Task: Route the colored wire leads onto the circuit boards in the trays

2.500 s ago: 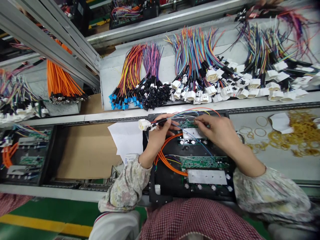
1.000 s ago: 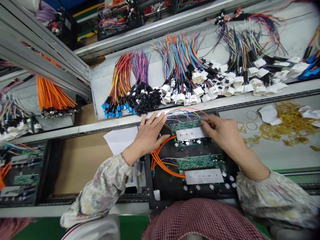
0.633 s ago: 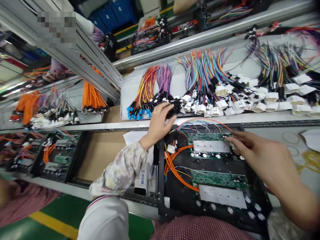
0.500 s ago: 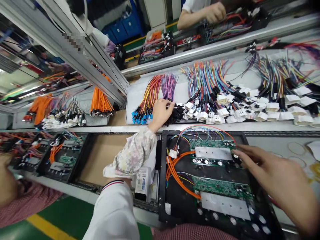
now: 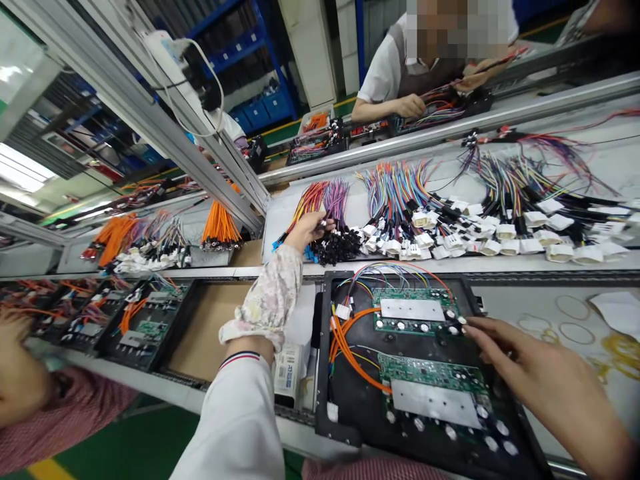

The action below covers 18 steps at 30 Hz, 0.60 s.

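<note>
My left hand [image 5: 310, 230] reaches to the back shelf, its thumb and fingers closed in a pinch at the purple wires [image 5: 336, 200]. Whatever lies between the fingertips is too small to make out. Black connectors [image 5: 340, 248] are heaped just beside it, and red and yellow wires [image 5: 311, 197] lie behind. In front of me is a black case [image 5: 360, 413] with two green circuit boards [image 5: 430, 369] and thick orange cables [image 5: 350, 357]. Over the case's right side, my right hand [image 5: 530, 363] is open, fingers stretched out near the upper board's capacitors, holding nothing visible.
Multicoloured wire bundles with white connectors [image 5: 425, 233] cover the shelf to the right. Orange cables [image 5: 220, 223] stand by a metal post. A white box [image 5: 287, 373] sits left of the case. Yellow rings [image 5: 620, 353] lie right. Co-workers sit opposite and at left.
My view has tilted up, showing more of the co-worker opposite. My left hand stays by the purple wires, with its fingers turned more to the right. My right hand remains at the case's right side.
</note>
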Tool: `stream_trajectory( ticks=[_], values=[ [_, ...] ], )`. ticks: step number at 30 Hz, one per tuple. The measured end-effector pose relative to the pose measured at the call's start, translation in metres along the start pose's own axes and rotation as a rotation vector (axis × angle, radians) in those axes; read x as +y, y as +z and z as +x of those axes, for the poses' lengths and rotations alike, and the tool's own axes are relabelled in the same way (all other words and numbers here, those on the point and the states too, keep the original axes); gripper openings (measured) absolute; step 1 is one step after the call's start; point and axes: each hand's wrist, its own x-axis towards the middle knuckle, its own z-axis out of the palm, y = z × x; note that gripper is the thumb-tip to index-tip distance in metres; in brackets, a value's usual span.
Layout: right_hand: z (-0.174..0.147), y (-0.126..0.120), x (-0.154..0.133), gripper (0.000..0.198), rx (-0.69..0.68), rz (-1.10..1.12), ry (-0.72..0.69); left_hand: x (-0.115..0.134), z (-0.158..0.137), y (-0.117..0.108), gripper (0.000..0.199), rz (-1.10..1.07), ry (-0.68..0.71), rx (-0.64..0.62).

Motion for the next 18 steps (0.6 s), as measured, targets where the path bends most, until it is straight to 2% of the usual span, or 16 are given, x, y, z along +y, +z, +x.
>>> stream_trajectory(
  ticks=[3,5,6,7,8,9,11,13,16,18],
  values=[
    [0.009,-0.016,-0.027,0.034,0.076,-0.051,-0.038,0.007,-0.045,-0.001,0.025,-0.130,0.053,-0.008],
    [0.019,-0.029,-0.053,0.031,0.199,-0.051,-0.131,0.010,-0.087,0.012,0.023,-0.178,0.084,-0.103],
    [0.026,-0.034,-0.065,0.034,0.258,-0.063,-0.216,0.010,-0.111,0.021,0.021,-0.202,0.101,-0.199],
    [0.031,-0.039,-0.075,0.038,0.295,-0.080,-0.317,0.008,-0.135,0.029,0.020,-0.280,0.144,-0.389],
    [0.036,-0.043,-0.082,0.041,0.305,-0.093,-0.416,0.005,-0.159,0.036,0.021,-0.360,0.162,-0.561],
    [0.038,-0.045,-0.086,0.041,0.279,-0.108,-0.517,0.001,-0.179,0.042,0.024,-0.438,0.147,-0.682],
    [0.037,-0.044,-0.086,0.035,0.203,-0.135,-0.650,-0.009,-0.210,0.049,0.030,-0.559,0.070,-0.785],
    [0.029,-0.040,-0.082,0.029,0.132,-0.160,-0.671,-0.022,-0.227,0.056,0.039,-0.633,0.075,-0.705],
    [0.011,-0.029,-0.079,0.027,0.011,-0.144,-0.600,-0.038,-0.233,0.068,0.051,-0.624,0.275,-0.453],
    [0.003,-0.025,-0.082,0.031,-0.108,-0.056,-0.552,-0.044,-0.232,0.075,0.061,-0.638,0.353,-0.337]
  ],
)
